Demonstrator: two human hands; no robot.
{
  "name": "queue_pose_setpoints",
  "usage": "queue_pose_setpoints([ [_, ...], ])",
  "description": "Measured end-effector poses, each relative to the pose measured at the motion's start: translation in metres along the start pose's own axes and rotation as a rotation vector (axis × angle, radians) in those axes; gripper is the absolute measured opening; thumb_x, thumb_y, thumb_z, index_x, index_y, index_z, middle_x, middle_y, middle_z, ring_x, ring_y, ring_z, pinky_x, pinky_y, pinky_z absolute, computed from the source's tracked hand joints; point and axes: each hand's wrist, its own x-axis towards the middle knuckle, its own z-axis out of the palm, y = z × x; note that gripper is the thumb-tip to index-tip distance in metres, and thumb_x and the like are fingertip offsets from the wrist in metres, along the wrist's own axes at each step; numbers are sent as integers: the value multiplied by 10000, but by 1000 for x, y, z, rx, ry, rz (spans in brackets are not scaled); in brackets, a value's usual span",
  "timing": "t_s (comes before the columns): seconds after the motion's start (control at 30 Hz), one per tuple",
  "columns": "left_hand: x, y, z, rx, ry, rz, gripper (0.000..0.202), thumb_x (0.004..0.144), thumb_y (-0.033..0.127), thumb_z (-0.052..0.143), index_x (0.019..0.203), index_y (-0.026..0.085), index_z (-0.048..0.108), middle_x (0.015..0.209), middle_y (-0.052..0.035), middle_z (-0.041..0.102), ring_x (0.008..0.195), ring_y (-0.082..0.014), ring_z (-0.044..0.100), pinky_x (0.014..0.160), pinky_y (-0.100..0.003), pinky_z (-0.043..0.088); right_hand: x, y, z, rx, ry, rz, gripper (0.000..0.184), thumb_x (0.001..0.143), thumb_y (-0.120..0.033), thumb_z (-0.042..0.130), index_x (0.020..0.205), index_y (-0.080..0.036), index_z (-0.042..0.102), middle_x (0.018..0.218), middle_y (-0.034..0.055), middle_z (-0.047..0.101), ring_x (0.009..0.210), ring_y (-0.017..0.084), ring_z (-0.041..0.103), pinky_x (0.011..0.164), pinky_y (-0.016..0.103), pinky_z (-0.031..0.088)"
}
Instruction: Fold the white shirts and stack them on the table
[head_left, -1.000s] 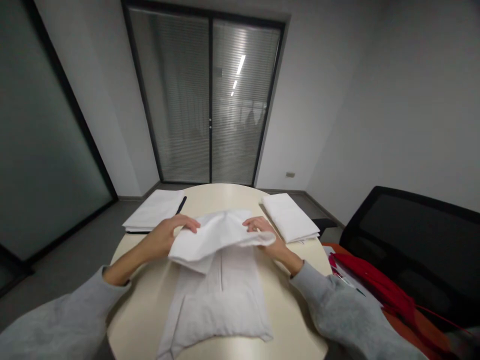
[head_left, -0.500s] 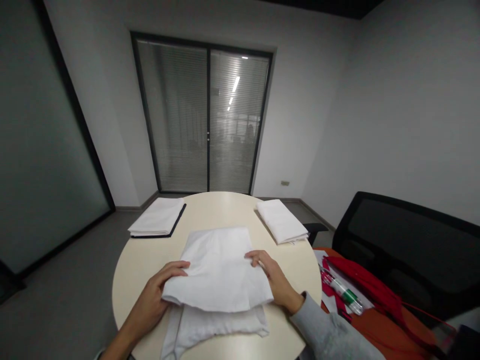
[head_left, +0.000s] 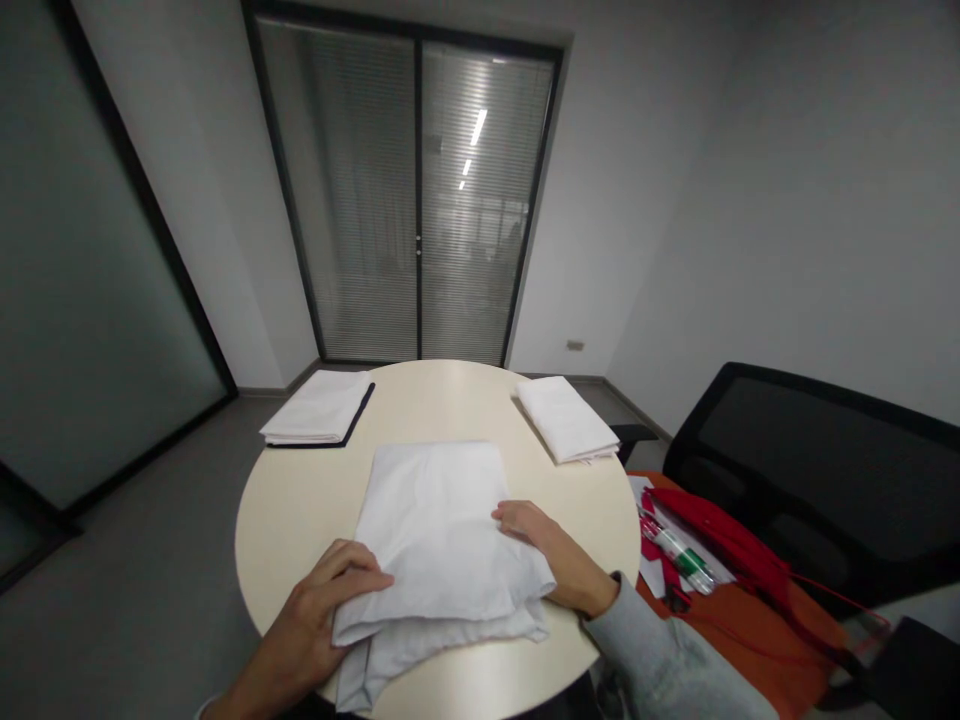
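Note:
A folded white cloth (head_left: pixel 442 540) lies near the front of the round table, its upper layer overlapping a lower, wrinkled layer. My left hand (head_left: pixel 326 600) is closed on the cloth's left edge near the front, with the thumb lying on top. At the right edge, my right hand (head_left: pixel 536 535) has its fingertips bent onto the fabric. Part of that hand is covered by the draped front corner, so the thumb is hidden.
Folded white cloths lie at the table's far left (head_left: pixel 319 405) and far right (head_left: pixel 566 420); the left one sits over something dark. To the right stands an orange-seated chair (head_left: pixel 750 640) bearing a red bag (head_left: pixel 720 535) and a clear bottle (head_left: pixel 686 560).
My left hand has slid toward the front along the cloth's left edge, and the upper layer lies flatter. My right hand stays nearly in place. The view has tipped down slightly.

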Motion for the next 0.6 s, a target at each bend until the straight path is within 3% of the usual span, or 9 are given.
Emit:
queue_pose_setpoints([
  [0.1,1,7,-2,-64,25,-104,150,941,332,664,993,265,788,957,-62,694,902,-189,680,789,-255,560,-5,5,-1,-29,-37,-35,418,1059,-445,432,1401,-241,558,1416,123,602,1370,261,497,1201,508,369],
  [0.17,3,13,-5,-97,10,-174,202,967,369,624,947,248,784,957,-64,695,901,-191,677,793,-256,553,-8,7,-2,-10,-18,-13,458,1090,-453,329,1452,-265,538,1448,95,595,1389,239,487,1213,503,367],
  [0.37,9,24,-10,-169,-99,-98,345,967,481,598,791,243,776,875,-71,702,1016,-234,655,894,-292,535,-11,6,-3,9,-68,-117,478,1092,-469,334,1503,-294,504,1490,73,576,1439,225,453,1228,501,362],
  [0.6,16,26,-10,-111,149,-381,366,976,490,558,922,202,777,927,-62,740,838,-187,706,749,-220,550,-13,4,-3,-55,15,-94,491,1074,-476,394,1522,-298,485,1472,84,595,1397,244,517,1186,492,433],
])
